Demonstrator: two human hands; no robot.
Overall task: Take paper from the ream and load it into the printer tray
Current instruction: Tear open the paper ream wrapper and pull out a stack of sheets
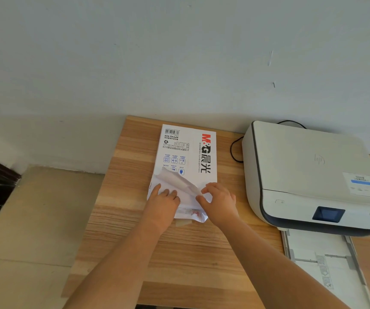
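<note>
A white paper ream (186, 152) with red and black lettering lies on the wooden table (121, 219), its near end torn open with a wrapper flap (175, 181) folded up. My left hand (164, 201) presses on the loose wrapper at the ream's near left corner. My right hand (219, 199) pinches the wrapper edge at the near right corner. To the right stands the white printer (309, 172). Its paper tray (322, 259) is pulled out toward me and looks empty of paper.
A black cable (233, 150) loops between the ream and the printer, beside the wall (179, 63). The table's left edge drops to a tiled floor (23, 219). The printer has a small dark screen (328, 213) on its front.
</note>
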